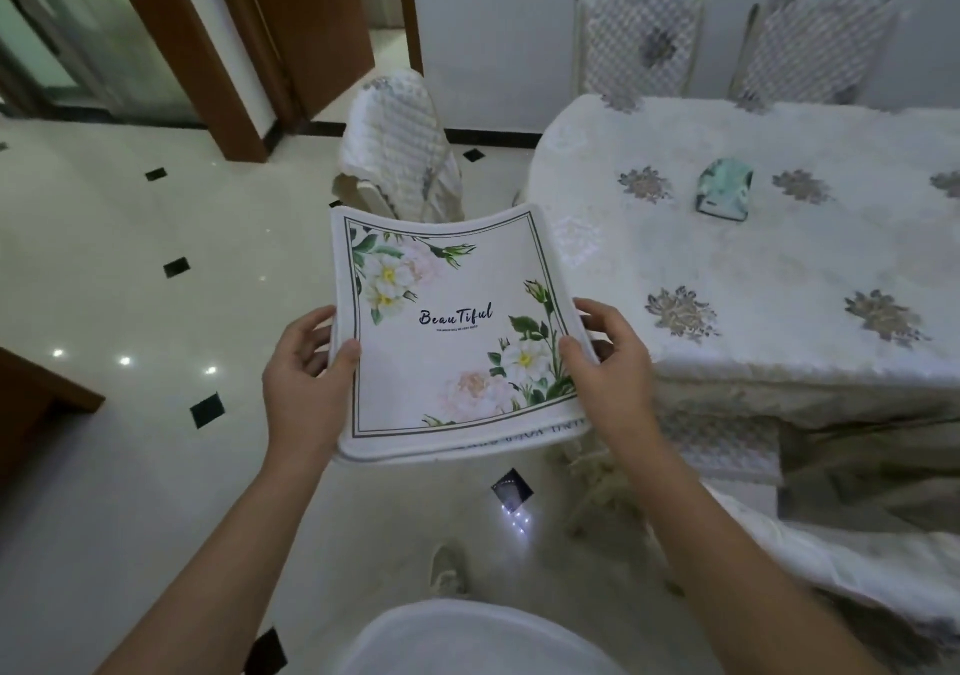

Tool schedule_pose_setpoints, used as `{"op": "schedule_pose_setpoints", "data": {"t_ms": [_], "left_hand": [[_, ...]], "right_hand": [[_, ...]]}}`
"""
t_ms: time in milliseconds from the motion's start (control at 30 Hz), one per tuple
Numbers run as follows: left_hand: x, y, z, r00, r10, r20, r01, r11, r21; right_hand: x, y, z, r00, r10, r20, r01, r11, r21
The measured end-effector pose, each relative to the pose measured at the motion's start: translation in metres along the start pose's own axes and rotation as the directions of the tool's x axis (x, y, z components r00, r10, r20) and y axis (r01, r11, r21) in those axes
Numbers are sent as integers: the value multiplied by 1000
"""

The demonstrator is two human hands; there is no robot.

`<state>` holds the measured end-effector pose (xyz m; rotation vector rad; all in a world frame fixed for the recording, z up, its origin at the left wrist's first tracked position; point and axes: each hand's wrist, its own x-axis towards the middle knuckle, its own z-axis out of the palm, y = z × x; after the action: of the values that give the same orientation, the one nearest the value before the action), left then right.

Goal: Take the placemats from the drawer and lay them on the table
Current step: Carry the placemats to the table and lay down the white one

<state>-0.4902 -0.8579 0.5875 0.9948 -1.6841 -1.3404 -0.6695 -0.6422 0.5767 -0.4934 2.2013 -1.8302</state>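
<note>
Both forearms are reaching forward from the bottom of the view, bare, converging toward a stack of placemats [447,331] held in the air over the tiled floor [130,269], just left of the table [753,269].

Left hand [306,378] is gripping the stack's left edge: thumb lying on top, fingers curling underneath, pinching the mats.

Right hand [608,357] is doing the same on the right edge, thumb on top near the flower print, fingers under.

Stack is sagging between the hands, side edges curling up. The top mat is facing up, with its "Beautiful" lettering reading upright toward the wearer. Long axis running away from the body, the far end pointing at a covered chair [400,149]. A lower mat's edge is peeking out at the near side.

A small patterned box [724,191] is sitting on the tablecloth.
</note>
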Motion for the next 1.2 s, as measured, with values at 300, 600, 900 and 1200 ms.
{"op": "schedule_pose_setpoints", "data": {"t_ms": [300,600,900,1200], "left_hand": [[114,-5,68,971,-27,236,38,998,-41],[203,-15,137,967,-51,248,54,998,-6],[312,6,183,994,-12,113,5,998,63],[369,15,280,959,-41,279,29,998,48]], "right_hand": [[72,2,20,968,80,-238,-90,995,-32],[186,31,39,962,114,-247,-129,990,-47],[338,20,76,991,62,-116,-65,998,-26],[400,31,37,960,96,-264,-118,991,-70]]}}
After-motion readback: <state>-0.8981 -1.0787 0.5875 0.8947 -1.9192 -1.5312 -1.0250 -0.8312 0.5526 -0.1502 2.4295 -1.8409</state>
